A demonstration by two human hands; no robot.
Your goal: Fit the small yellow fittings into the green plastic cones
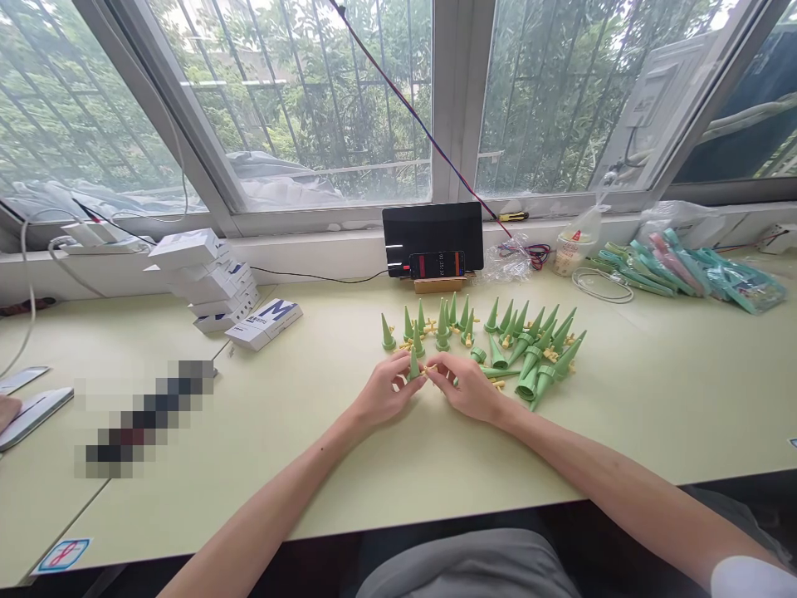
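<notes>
My left hand [384, 392] is closed around a green cone-shaped plastic spike [414, 364], which stands point up between thumb and fingers. Pinched in my right hand [466, 387] is a small yellow plastic valve [428, 370], right at the lower part of that spike; whether it sits in the spike I cannot tell. Just beyond my hands several upright green spikes [442, 332] stand with yellow pieces at their bases. To the right lies a loose heap of green spikes [530, 365], some tipped over, with yellow valves [499, 384] among them.
A phone [437, 264] leans on a dark screen [432, 228] by the window. White boxes [205, 278] are stacked at the left, with one lying box [265, 323] beside them. Bagged teal items [703, 270] and a wrapped cup [569, 251] stand back right. Another person's hand [7, 411] shows far left.
</notes>
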